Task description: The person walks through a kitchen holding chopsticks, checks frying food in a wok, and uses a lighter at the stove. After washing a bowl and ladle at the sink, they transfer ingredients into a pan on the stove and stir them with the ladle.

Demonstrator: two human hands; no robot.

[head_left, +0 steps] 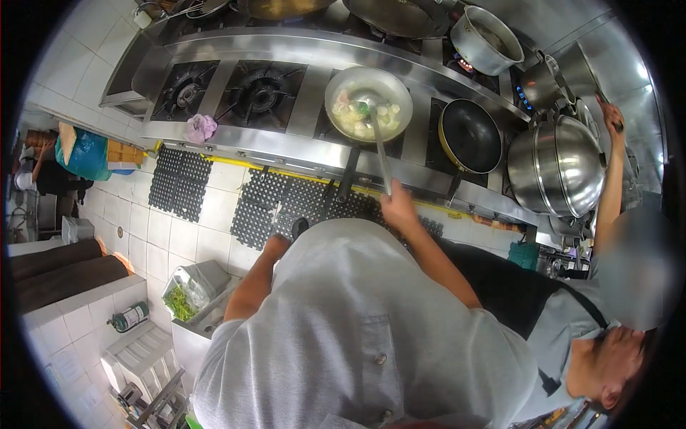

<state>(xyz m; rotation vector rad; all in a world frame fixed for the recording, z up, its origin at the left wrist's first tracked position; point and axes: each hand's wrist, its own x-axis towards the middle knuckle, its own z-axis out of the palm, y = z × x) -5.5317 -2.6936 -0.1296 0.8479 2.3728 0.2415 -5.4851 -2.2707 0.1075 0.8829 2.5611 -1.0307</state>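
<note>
My right hand (398,205) is closed around the long metal handle of a ladle (381,154). The ladle's bowl rests in a light-coloured pan (333,89) holding pale chunks, some green and pinkish pieces. This pan sits on a stove burner, its black handle (349,174) pointing toward me. My left hand (276,247) is low beside my body, near a small dark object (299,228); its fingers are too unclear to read.
A black pan (470,136) stands right of the light pan. Bare burners (261,96) and a purple cloth (201,128) lie left. Behind are woks and a pot (486,41) over flame. A co-worker (564,336) reaches forward at right, beside large metal bowls (564,168).
</note>
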